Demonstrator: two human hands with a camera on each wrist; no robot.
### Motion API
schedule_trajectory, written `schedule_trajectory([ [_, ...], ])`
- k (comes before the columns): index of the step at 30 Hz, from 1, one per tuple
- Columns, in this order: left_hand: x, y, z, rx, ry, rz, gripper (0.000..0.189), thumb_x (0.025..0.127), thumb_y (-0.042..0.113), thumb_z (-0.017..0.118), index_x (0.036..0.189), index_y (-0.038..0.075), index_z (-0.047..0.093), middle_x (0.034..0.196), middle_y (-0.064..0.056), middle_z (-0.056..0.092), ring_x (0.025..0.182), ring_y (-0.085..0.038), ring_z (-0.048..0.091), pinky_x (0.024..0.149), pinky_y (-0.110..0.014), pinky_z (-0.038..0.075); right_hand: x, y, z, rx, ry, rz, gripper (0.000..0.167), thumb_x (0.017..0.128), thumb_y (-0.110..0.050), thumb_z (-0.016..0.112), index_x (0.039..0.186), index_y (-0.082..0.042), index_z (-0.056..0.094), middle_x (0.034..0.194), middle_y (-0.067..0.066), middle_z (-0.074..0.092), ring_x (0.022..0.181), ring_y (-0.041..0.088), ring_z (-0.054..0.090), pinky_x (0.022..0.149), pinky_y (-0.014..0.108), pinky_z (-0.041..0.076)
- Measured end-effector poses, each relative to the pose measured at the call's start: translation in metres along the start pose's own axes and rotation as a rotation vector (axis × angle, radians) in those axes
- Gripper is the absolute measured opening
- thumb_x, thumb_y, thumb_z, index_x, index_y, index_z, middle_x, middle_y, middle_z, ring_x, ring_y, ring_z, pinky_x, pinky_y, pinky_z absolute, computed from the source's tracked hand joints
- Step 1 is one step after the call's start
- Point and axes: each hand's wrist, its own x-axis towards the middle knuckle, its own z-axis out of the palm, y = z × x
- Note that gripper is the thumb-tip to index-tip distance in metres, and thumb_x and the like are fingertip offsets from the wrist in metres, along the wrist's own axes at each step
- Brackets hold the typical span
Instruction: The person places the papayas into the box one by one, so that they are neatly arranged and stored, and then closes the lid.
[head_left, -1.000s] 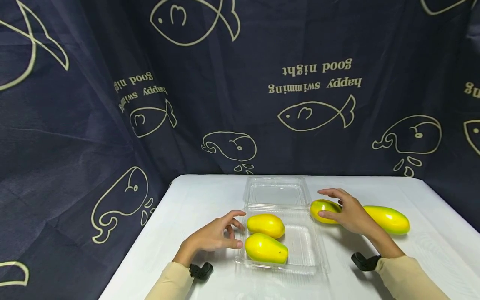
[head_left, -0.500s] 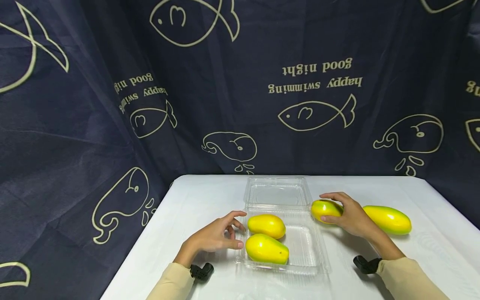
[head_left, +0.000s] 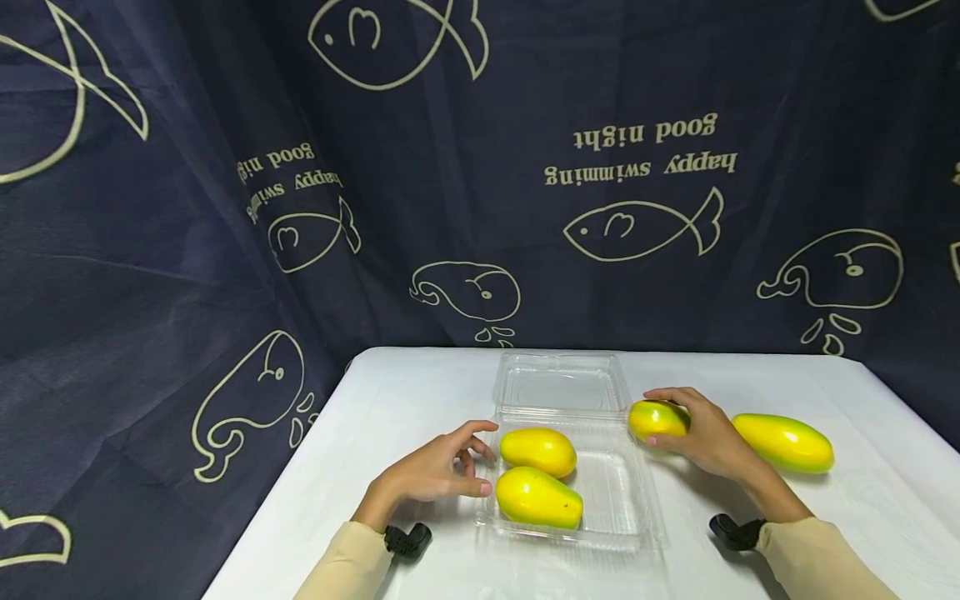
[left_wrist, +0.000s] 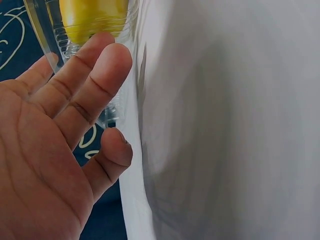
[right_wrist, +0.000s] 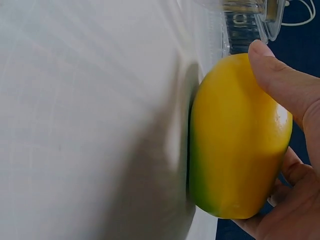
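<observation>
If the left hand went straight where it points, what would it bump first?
The left hand would probably bump the side of the clear box. Depth is hard to tell; if it's higher, it might touch a yellow fruit inside first.

White, cloth-covered surface, rounded at both far corners, faintly creased toward the right edge, running out of the head view at the near edge. Directly on it, about midway between the left and right edges, a clear plastic container, opened out, with its lid laid back close to the far edge. Nearer the right edge, a long yellow-green fruit, on its side. Between those two, a shorter yellow-green fruit, touching the surface or barely above: impossible to tell.
</observation>
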Motion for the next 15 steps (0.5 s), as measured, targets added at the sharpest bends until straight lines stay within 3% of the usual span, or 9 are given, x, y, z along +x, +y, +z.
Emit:
schedule_trajectory([
  [15,-0.0004,0.0008,0.0002,-0.011,0.000,0.012,0.082,0.087,0.043,0.076,0.154,0.025,0.032,0.125,0.005,0.067,0.083,-0.010,0.066,0.081,-0.028,0.050,-0.0021,0.0003,0.0008,-0.039,0.039,-0.001,0.062,0.075,-0.031,0.089,0.130,-0.014,0.063,0.131,0.017,0.060,0.125,0.041,0.052,0.098,0.057,0.038],
])
